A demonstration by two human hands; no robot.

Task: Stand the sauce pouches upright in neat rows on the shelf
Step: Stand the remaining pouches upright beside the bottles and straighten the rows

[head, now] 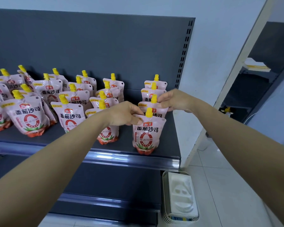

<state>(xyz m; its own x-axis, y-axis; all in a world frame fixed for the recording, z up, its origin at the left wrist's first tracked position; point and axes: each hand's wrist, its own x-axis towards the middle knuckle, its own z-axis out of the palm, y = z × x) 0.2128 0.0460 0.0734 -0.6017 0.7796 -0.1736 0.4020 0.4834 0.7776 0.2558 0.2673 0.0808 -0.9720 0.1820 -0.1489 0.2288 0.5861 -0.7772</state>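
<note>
On the right end of the shelf is where I'm busy at the moment, so quick progress check. That rightmost row looks basically done: 4 pouches standing one behind the other, yellow caps lined up toward the back panel. My left hand is pinching the top left corner of the front pouch, thumb pressed flat on its face, and that pouch sits upright right by the shelf's front lip. My right hand has its fingertips closed on the top edge of the second pouch just behind it, near the spout. Feels like final squaring up more than placing.

Next row to the left also looks upright and fairly straight, though my left arm covers part of its front pouch, so I can't vouch for it.

Past that it gets messy. The left batch is standing, mostly, but several lean and overlap and the rows wander. I'd guess we're a bit under halfway: everything is up on the shelf, but the left side needs spacing and straightening.

White basket on the floor holds no pouches that I can see.
</note>
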